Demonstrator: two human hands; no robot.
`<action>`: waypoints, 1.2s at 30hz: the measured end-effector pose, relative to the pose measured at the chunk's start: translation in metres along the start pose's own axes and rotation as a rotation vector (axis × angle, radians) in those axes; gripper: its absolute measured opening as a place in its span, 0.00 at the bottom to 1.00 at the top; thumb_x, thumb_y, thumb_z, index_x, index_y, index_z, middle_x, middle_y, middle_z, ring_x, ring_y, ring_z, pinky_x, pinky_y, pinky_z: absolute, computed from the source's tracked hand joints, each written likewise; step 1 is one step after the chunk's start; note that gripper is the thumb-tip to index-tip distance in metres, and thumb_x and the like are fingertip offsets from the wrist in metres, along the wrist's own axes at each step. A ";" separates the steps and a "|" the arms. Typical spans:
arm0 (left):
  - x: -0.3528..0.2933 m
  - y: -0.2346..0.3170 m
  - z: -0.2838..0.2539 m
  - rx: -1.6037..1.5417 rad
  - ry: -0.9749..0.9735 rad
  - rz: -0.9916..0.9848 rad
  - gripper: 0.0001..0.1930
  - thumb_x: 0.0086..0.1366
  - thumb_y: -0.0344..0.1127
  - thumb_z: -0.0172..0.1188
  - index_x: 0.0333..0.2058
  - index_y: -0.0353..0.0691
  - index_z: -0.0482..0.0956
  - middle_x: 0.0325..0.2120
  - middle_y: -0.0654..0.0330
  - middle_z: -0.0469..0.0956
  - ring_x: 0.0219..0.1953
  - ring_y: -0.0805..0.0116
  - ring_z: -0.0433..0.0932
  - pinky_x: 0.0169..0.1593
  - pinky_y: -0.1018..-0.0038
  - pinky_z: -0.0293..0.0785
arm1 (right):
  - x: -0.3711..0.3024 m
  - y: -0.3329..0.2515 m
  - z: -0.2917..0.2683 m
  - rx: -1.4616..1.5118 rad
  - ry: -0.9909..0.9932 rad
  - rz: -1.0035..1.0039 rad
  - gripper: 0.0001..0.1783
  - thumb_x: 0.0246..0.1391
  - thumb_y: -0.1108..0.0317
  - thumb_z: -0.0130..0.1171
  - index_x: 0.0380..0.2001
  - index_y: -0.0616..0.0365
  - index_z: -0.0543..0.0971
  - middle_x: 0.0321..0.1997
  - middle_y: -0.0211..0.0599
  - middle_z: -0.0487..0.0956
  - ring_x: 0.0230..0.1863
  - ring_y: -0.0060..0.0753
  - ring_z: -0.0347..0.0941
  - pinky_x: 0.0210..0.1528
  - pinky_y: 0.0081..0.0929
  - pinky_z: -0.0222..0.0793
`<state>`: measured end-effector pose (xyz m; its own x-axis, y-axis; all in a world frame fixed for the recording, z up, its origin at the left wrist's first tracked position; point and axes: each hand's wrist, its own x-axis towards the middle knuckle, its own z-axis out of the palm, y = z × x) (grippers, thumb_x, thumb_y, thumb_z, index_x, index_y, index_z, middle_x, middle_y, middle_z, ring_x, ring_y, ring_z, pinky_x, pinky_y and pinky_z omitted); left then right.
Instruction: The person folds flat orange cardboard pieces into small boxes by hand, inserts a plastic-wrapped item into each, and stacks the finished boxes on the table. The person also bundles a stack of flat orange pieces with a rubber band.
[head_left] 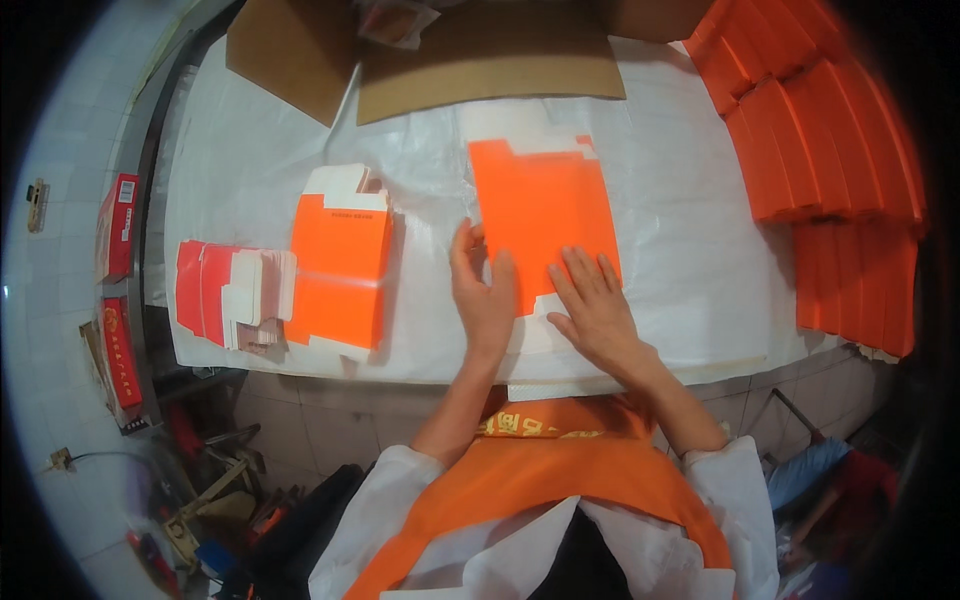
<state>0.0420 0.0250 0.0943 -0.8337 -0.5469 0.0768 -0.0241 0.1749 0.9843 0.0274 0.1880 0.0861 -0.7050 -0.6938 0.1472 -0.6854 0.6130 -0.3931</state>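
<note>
In front of me on the white-covered table lies a flat orange carton blank (540,215) with white flaps at its top and bottom ends. My right hand (592,310) rests on its lower right part, palm down with the fingers stretched out. At its lower left edge is my left hand (482,290), thumb and fingers apart; whether it pinches the card edge does not show. To the left sits a stack of orange carton blanks (340,260). Beside that stack lies a smaller pile of red and white blanks (215,295).
An open brown cardboard box (490,80) stands at the far side. Rows of orange cartons (800,130) are stacked along the right edge. Red boxes (120,345) are past the table's left edge. Another person (850,500) shows partly at the lower right.
</note>
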 end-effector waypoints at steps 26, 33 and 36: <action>-0.052 0.042 0.006 -0.619 -0.405 -0.405 0.14 0.68 0.39 0.44 0.38 0.33 0.71 0.31 0.65 0.73 0.34 0.80 0.68 0.38 0.82 0.67 | -0.069 -0.036 -0.030 2.627 0.001 0.255 0.30 0.60 0.48 0.38 0.58 0.56 0.58 0.61 0.36 0.61 0.60 0.36 0.57 0.61 0.37 0.52; -0.061 0.050 0.018 -0.654 -0.354 -0.302 0.41 0.54 0.43 0.62 0.58 0.35 0.45 0.54 0.56 0.56 0.53 0.66 0.62 0.55 0.70 0.62 | -0.052 -0.046 -0.036 1.019 0.142 0.568 0.18 0.55 0.66 0.50 0.48 0.63 0.68 0.47 0.36 0.71 0.48 0.30 0.68 0.47 0.27 0.66; -0.065 0.059 0.010 -0.632 -0.397 -0.490 0.44 0.50 0.42 0.67 0.57 0.34 0.46 0.52 0.55 0.59 0.53 0.67 0.62 0.54 0.70 0.63 | -0.039 -0.063 -0.046 1.124 0.090 0.657 0.14 0.52 0.68 0.55 0.42 0.61 0.73 0.40 0.35 0.73 0.41 0.32 0.69 0.42 0.26 0.66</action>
<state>0.0892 0.0793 0.1459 -0.9423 -0.0970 -0.3204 -0.2168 -0.5524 0.8049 0.0897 0.1938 0.1468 -0.8875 -0.3325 -0.3190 0.2858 0.1457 -0.9471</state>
